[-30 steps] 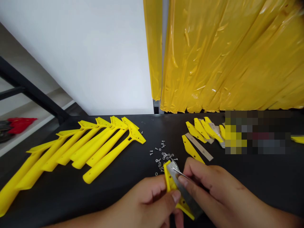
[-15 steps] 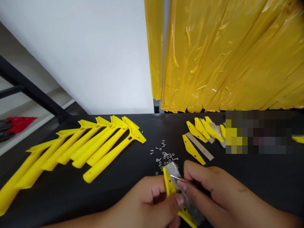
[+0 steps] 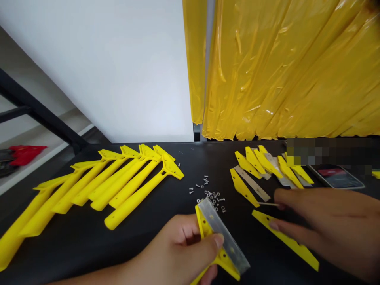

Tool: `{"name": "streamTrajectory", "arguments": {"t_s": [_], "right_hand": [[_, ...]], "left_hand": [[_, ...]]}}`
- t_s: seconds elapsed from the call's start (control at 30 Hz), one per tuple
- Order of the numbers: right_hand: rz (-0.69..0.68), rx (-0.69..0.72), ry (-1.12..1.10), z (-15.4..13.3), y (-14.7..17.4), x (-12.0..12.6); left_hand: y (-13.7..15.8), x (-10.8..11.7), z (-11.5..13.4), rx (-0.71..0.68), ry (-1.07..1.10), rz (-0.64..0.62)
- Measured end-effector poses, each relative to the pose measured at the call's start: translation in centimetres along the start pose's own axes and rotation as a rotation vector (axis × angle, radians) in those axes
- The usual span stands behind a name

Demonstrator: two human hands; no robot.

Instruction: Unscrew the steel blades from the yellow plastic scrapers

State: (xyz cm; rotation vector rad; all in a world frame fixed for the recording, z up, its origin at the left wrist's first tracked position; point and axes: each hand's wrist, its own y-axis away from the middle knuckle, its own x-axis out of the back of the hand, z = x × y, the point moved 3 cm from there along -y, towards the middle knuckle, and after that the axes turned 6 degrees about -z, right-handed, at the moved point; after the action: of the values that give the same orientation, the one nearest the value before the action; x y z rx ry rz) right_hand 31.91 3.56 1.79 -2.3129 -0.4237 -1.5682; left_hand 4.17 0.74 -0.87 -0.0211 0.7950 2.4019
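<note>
My left hand (image 3: 190,249) is closed around a yellow scraper handle (image 3: 227,266), with its thumb on the flat metal blade (image 3: 227,231) that lies along the yellow head. My right hand (image 3: 320,225) is to the right, a thin metal rod (image 3: 268,204) sticking out from its fingers. Its thumb overlaps a long yellow plate with holes (image 3: 299,250); whether it grips this plate I cannot tell. Small screws and nuts (image 3: 213,196) lie scattered just beyond the blade.
Several yellow scraper handles (image 3: 136,194) lie in a slanted row at left on the black table (image 3: 74,249). At right are more yellow plates (image 3: 243,188), metal strips (image 3: 252,183) and a phone (image 3: 338,177). Yellow plastic sheeting (image 3: 282,71) hangs behind.
My right hand has moved right, away from the blade, taking the thin rod with it. A yellow plate now shows beneath its thumb. My left hand has tilted the scraper, showing more blade.
</note>
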Motion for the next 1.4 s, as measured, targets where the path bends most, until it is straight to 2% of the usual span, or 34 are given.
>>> {"name": "streamTrajectory", "arguments": {"t_s": [0.1, 0.2, 0.3, 0.43, 0.5, 0.57, 0.63, 0.87, 1.0, 1.17, 1.3, 1.4], "right_hand": [[-0.088, 0.072, 0.202, -0.2, 0.7, -1.6], [-0.224, 0.058, 0.154, -0.1, 0.8, -2.8], [-0.332, -0.013, 0.018, 0.0, -0.1, -2.5], [-0.547, -0.096, -0.382, -0.7, -2.0, -1.2], [-0.532, -0.099, -0.557, -1.4, -2.8, -0.5], [-0.455, -0.09, -0.657, -2.0, -3.2, -0.1], [-0.437, -0.086, -0.737, -2.7, -3.2, -0.4], [-0.558, -0.131, -1.14, -4.1, -2.7, -2.9], [-0.596, -0.107, -1.185, -4.4, -2.9, -2.5], [-0.537, -0.127, -1.265, -5.2, -2.9, -2.8], [-0.535, -0.061, -1.166, -5.9, -2.9, -3.5], [-0.474, -0.094, -1.041, -5.3, -3.2, -3.1]], "left_hand": [[0.1, -0.1, 0.1, 0.007, 0.022, 0.017], [-0.1, 0.1, 0.0, 0.015, 0.058, 0.047], [-0.4, 0.2, -0.3, 0.045, 0.078, 0.027], [-0.5, 0.2, -0.5, 0.059, 0.074, 0.022], [-0.5, 0.0, -0.4, 0.057, 0.06, 0.018], [-0.4, -0.1, -0.3, 0.06, 0.05, 0.001], [-0.4, -0.1, -0.1, 0.052, 0.05, -0.002], [-0.1, -0.1, 0.2, 0.049, 0.026, -0.018], [0.0, -0.4, 0.6, 0.036, -0.002, -0.057], [0.1, -0.5, 1.2, 0.039, -0.085, -0.092], [0.2, -0.4, 1.4, 0.037, -0.09, -0.098], [0.4, -0.2, 1.3, 0.036, -0.061, -0.087]]}}
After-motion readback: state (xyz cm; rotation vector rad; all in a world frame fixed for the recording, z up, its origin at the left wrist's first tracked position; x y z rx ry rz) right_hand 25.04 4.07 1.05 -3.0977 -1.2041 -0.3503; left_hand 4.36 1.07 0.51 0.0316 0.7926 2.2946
